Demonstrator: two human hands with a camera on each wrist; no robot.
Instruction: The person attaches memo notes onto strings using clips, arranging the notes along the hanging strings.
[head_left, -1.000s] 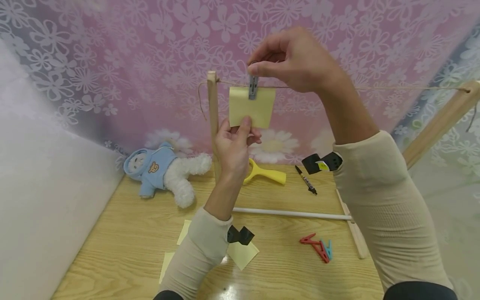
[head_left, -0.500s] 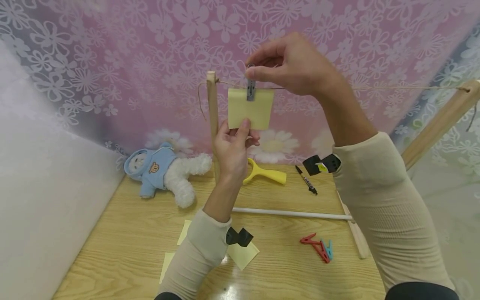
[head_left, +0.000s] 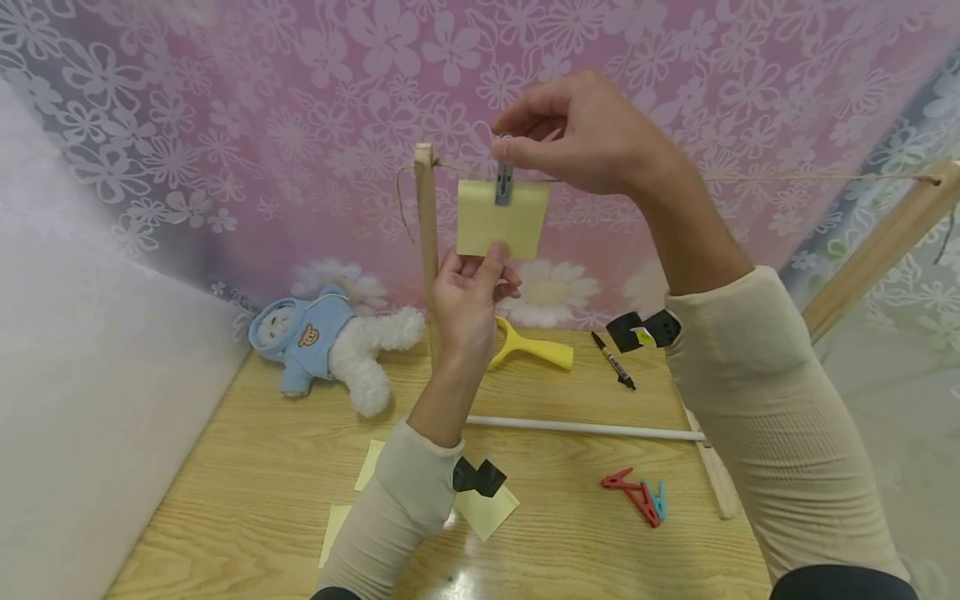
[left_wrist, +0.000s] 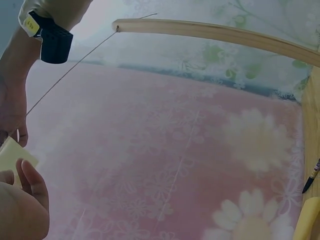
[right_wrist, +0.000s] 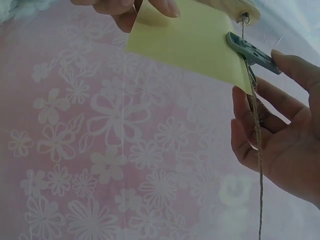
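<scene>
Yellow note [head_left: 480, 221] is up at the twine [head_left: 795, 177], just right of the left post [head_left: 426, 217], near its top. Grey peg [head_left: 503, 193] sits over the note's top edge. Change in the last second: note, peg and both my hands dipped slightly against the left post. My read: peg has bite on the paper, height's being settled, not released yet. Right hand [head_left: 592, 137] pinches the peg's tail; left hand [head_left: 468, 304] pinches the note's lower edge, thumb in front, fingers behind. Can't tell if the peg fully grips the twine too.

On the table [head_left: 247, 500]: plush bear [head_left: 330, 342] left of the left post, yellow tool [head_left: 547, 352] just right of its foot, marker [head_left: 615, 364] further right. Nearer me than the left post: white rod [head_left: 577, 427], red pegs [head_left: 640, 504], blue peg [head_left: 659, 502], spare notes [head_left: 487, 514].
</scene>
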